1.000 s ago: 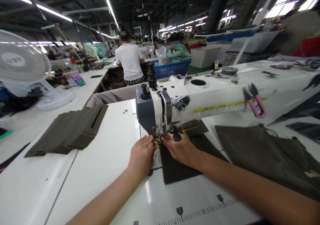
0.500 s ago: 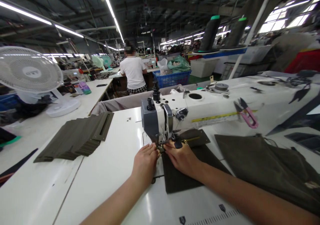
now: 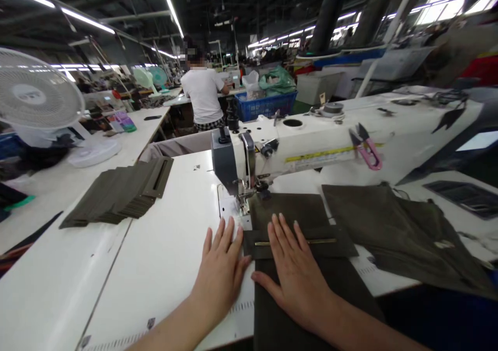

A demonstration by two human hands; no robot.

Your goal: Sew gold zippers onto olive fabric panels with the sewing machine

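Observation:
My right hand (image 3: 291, 268) lies flat, fingers spread, on a dark olive fabric panel (image 3: 288, 205). Across that panel runs a fabric strip (image 3: 342, 244) with a brass-coloured zipper (image 3: 322, 241) along it, partly covered by my right fingers. My left hand (image 3: 221, 268) rests flat on the white sewing table (image 3: 167, 268), fingers apart, its thumb and index finger close to the panel's left edge. Just beyond both hands stands the needle and presser foot area (image 3: 244, 198) of a white sewing machine (image 3: 311, 148), with the panel's far end beside it.
A stack of olive fabric pieces (image 3: 116, 192) lies at the left. More olive fabric (image 3: 392, 226) is heaped on the right. Pink-handled thread snips (image 3: 368, 151) sit on the machine arm. A white fan (image 3: 35, 91) stands far left; a person in a white shirt (image 3: 203, 94) is beyond.
Both hands have come back from the needle toward me and flattened out. The panel has moved nearer with them, bringing the zipper strip into plain sight. The camera view has shifted slightly.

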